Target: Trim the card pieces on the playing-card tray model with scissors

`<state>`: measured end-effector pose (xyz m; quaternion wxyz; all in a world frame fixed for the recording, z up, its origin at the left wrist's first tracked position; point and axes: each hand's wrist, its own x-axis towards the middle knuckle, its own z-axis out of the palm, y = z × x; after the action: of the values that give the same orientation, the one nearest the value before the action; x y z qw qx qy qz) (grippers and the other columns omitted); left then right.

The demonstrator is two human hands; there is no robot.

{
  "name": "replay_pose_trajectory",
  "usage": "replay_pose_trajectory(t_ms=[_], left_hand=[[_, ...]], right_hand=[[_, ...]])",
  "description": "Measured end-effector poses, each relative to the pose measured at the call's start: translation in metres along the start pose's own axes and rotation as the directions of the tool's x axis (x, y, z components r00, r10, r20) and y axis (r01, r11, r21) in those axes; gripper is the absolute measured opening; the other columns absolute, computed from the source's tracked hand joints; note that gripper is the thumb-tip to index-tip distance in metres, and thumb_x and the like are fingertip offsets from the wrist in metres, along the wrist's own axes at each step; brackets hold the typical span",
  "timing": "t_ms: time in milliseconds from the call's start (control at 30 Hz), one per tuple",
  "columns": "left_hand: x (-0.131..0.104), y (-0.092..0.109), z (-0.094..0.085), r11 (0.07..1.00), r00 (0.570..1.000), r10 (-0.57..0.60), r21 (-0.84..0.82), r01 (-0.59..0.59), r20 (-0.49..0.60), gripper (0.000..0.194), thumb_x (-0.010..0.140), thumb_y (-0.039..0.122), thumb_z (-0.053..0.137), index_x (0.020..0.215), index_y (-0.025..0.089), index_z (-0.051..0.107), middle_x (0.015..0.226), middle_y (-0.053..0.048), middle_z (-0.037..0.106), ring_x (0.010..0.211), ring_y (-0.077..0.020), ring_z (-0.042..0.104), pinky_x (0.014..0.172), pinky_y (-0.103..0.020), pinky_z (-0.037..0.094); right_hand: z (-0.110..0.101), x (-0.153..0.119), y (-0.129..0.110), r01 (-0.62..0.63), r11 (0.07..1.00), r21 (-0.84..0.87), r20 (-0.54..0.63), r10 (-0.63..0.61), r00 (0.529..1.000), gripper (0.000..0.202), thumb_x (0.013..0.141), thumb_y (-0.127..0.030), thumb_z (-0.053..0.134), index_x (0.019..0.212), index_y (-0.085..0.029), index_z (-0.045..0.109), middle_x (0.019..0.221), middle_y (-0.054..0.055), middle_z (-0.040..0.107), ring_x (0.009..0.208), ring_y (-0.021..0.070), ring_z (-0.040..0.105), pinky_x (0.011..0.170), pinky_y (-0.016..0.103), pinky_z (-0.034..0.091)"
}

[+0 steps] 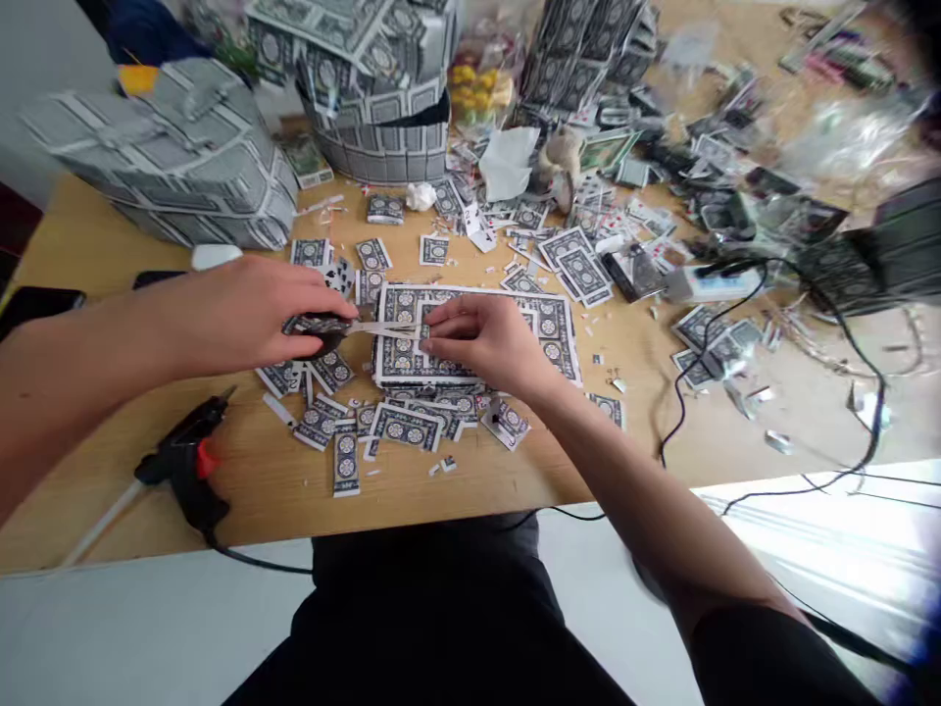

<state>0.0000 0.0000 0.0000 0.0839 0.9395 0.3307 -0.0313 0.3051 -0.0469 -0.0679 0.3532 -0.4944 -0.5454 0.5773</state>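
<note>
My left hand [246, 309] is closed around a dark-handled pair of scissors [334, 333], partly hidden by the fingers and blurred. From its tip, thin white strips [393, 329] run across to my right hand [485, 343], whose thumb and fingers pinch the other end. Both hands are above a flat rectangular panel [555, 338] covered in grey-patterned playing cards with white edges. Loose cards and cut card pieces [408, 427] lie in front of this panel.
A black glue gun [183, 461] lies at front left with its cable over the table edge. Woven card structures [198, 157] stand at the back. Scraps, plastic bags [853, 137] and a white power strip [713, 284] fill the right side. A black cable [874, 392] loops there.
</note>
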Motion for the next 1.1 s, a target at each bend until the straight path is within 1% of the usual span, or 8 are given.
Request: replay_pose_trajectory(t_ms=[167,233,400,500,600,800,967,1100], left_hand=[[0.002,-0.009,0.0,0.999,0.998,0.027,-0.038,-0.025,0.049,0.048,0.103,0.045,0.043,0.129,0.028,0.079,0.119,0.0,0.078,0.098,-0.0175,0.071,0.09,-0.029,0.048],[0.003,-0.01,0.001,0.999,0.997,0.022,-0.047,-0.018,0.07,0.048,0.103,0.046,0.042,0.13,0.029,0.078,0.12,0.0,0.079,0.1,-0.0184,0.071,0.092,-0.031,0.049],[0.006,-0.012,0.008,0.998,0.987,-0.006,-0.058,0.015,0.159,0.047,0.098,0.045,0.047,0.131,0.03,0.077,0.124,0.001,0.079,0.104,-0.0202,0.072,0.094,-0.033,0.05],[0.01,-0.012,0.007,0.997,0.985,-0.005,-0.072,0.018,0.171,0.049,0.099,0.046,0.043,0.131,0.03,0.078,0.123,0.0,0.079,0.105,-0.0199,0.072,0.095,-0.033,0.05],[0.012,-0.013,0.001,0.998,0.984,-0.002,-0.059,0.013,0.175,0.051,0.099,0.048,0.042,0.131,0.031,0.077,0.121,0.001,0.077,0.104,-0.0191,0.07,0.096,-0.033,0.049],[0.016,-0.018,-0.009,1.0,0.975,-0.007,-0.016,0.011,0.221,0.059,0.1,0.059,0.037,0.132,0.03,0.077,0.118,0.003,0.073,0.102,-0.0169,0.067,0.099,-0.031,0.046],[0.016,-0.017,-0.008,1.0,0.973,-0.022,-0.008,0.024,0.228,0.058,0.098,0.057,0.036,0.13,0.031,0.077,0.117,0.003,0.073,0.1,-0.0161,0.067,0.095,-0.03,0.045],[0.016,-0.016,-0.01,0.999,0.977,-0.045,0.038,0.038,0.21,0.059,0.1,0.057,0.034,0.135,0.032,0.075,0.121,0.002,0.069,0.103,-0.0171,0.066,0.099,-0.031,0.044]], right_hand=[[0.0,0.001,-0.001,-0.053,0.999,0.01,0.016,0.053,0.998,0.028,0.073,-0.024,0.091,0.098,-0.015,0.081,0.087,0.008,0.086,0.089,0.0253,0.082,0.083,0.039,0.065],[-0.001,0.001,-0.001,-0.066,0.998,0.015,0.026,0.066,0.997,0.026,0.075,-0.024,0.089,0.098,-0.014,0.082,0.089,0.009,0.086,0.089,0.0247,0.082,0.083,0.038,0.065],[-0.004,0.001,-0.001,-0.056,0.998,0.011,0.052,0.055,0.997,0.025,0.08,-0.025,0.085,0.101,-0.013,0.083,0.091,0.009,0.086,0.09,0.0239,0.082,0.082,0.036,0.064],[-0.005,0.001,0.0,-0.035,0.999,-0.004,0.055,0.035,0.998,0.024,0.081,-0.024,0.083,0.102,-0.012,0.083,0.091,0.01,0.086,0.089,0.0233,0.081,0.081,0.036,0.063],[-0.004,0.001,0.0,-0.018,1.0,-0.02,0.052,0.019,0.998,0.024,0.081,-0.024,0.082,0.102,-0.012,0.083,0.089,0.01,0.086,0.087,0.0233,0.08,0.079,0.036,0.063],[-0.001,0.002,0.0,-0.008,0.998,-0.068,0.01,0.009,1.0,0.017,0.082,-0.018,0.077,0.098,-0.012,0.082,0.082,0.008,0.084,0.081,0.0209,0.078,0.076,0.033,0.06],[0.0,0.003,0.0,-0.005,0.998,-0.056,0.006,0.005,1.0,0.015,0.082,-0.016,0.076,0.096,-0.012,0.08,0.079,0.006,0.083,0.078,0.0188,0.076,0.075,0.032,0.058],[0.0,0.003,0.0,-0.014,1.0,-0.028,-0.005,0.014,1.0,0.014,0.082,-0.018,0.077,0.094,-0.013,0.078,0.082,0.007,0.083,0.082,0.02,0.078,0.076,0.032,0.059]])
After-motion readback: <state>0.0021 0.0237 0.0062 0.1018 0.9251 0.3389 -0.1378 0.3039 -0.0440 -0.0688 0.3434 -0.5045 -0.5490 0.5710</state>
